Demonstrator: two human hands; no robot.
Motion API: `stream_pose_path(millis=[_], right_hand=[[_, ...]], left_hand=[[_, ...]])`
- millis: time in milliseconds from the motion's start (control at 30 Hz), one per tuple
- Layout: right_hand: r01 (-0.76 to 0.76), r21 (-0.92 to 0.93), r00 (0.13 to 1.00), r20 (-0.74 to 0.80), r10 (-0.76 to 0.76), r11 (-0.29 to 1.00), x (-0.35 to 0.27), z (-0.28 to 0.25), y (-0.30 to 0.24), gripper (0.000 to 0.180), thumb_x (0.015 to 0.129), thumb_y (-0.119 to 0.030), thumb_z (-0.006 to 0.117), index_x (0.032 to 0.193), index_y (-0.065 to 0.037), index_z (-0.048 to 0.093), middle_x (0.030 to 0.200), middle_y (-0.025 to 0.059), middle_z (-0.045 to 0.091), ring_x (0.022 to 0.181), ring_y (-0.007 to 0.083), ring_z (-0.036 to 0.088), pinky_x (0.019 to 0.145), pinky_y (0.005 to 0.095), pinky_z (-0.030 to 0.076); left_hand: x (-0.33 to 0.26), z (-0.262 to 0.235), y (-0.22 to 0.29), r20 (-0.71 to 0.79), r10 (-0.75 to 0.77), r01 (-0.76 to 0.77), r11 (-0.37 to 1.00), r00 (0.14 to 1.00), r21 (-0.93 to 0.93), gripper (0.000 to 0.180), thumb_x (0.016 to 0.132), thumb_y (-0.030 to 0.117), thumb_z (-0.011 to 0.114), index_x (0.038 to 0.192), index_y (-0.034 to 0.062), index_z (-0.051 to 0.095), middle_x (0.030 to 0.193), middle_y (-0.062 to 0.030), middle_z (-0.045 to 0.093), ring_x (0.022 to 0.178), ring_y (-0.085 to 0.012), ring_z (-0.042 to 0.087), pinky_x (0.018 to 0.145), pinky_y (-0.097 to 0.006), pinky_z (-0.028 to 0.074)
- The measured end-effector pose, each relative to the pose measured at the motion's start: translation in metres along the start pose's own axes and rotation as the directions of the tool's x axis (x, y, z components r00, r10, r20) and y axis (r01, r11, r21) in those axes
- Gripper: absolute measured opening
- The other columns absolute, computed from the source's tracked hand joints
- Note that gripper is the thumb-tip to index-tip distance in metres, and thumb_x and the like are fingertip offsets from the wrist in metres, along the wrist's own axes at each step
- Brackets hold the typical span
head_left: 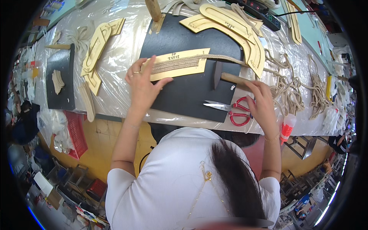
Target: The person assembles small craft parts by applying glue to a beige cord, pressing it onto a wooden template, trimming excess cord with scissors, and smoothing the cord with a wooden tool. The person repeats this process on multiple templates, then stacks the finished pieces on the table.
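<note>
My left hand (143,82) steadies the left end of a pale yellow template (197,69). Its fingers rest on the upper side, with the thumb spread at the lower edge. Beige cord (174,65) lies in parallel rows along the template, and one length trails off to the right. A hammer (217,74) with a dark head and wooden handle lies beside the template on the black board (174,101). At the handle's end are the fingertips of my right hand (264,103), its thumb apart from them. Red-handled scissors (235,111) lie just left of that hand, blades slightly apart.
Loose cord (289,94) is heaped at the right, near a red-and-clear bottle (287,128). More yellow templates (230,32) lie at the back, others (96,50) at left. A wooden post (153,10) stands behind the board. A red basket (76,134) sits below the table's left side.
</note>
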State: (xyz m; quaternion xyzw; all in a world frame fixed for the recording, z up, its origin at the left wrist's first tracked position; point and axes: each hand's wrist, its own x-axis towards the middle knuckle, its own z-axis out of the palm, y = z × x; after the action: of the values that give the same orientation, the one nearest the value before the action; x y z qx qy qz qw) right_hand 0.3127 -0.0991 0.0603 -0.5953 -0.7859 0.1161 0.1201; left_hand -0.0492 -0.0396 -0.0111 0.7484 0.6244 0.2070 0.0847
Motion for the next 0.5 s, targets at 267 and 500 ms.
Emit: stream_pose_path(millis=[267,500], right_hand=[[0.197,-0.062,0.972,0.146,-0.186,0.978,0.047,0.022,0.0,0.054,0.078,0.001,0.064,0.129,-0.015,0.061,0.103,0.0082,0.057,0.084,0.028,0.066,0.068,0.0392,0.054],[0.335,0.152,0.939,0.025,-0.343,0.93,0.07,-0.004,-0.05,0.057,0.09,-0.017,0.071,0.144,-0.019,0.054,0.096,0.0054,0.064,0.071,0.0252,0.067,0.058,0.0357,0.055]], left_hand=[[-0.015,-0.005,-0.027,-0.063,0.014,-0.025,0.982,0.998,-0.187,0.061,0.073,0.022,0.088,0.127,0.0049,0.065,0.129,-0.0101,0.06,0.122,-0.0308,0.052,0.105,-0.041,0.042],[-0.035,-0.007,-0.03,-0.15,0.131,-0.148,0.983,0.98,-0.111,0.053,0.078,0.017,0.083,0.127,0.0089,0.065,0.13,-0.0097,0.061,0.122,-0.0293,0.056,0.103,-0.045,0.042]])
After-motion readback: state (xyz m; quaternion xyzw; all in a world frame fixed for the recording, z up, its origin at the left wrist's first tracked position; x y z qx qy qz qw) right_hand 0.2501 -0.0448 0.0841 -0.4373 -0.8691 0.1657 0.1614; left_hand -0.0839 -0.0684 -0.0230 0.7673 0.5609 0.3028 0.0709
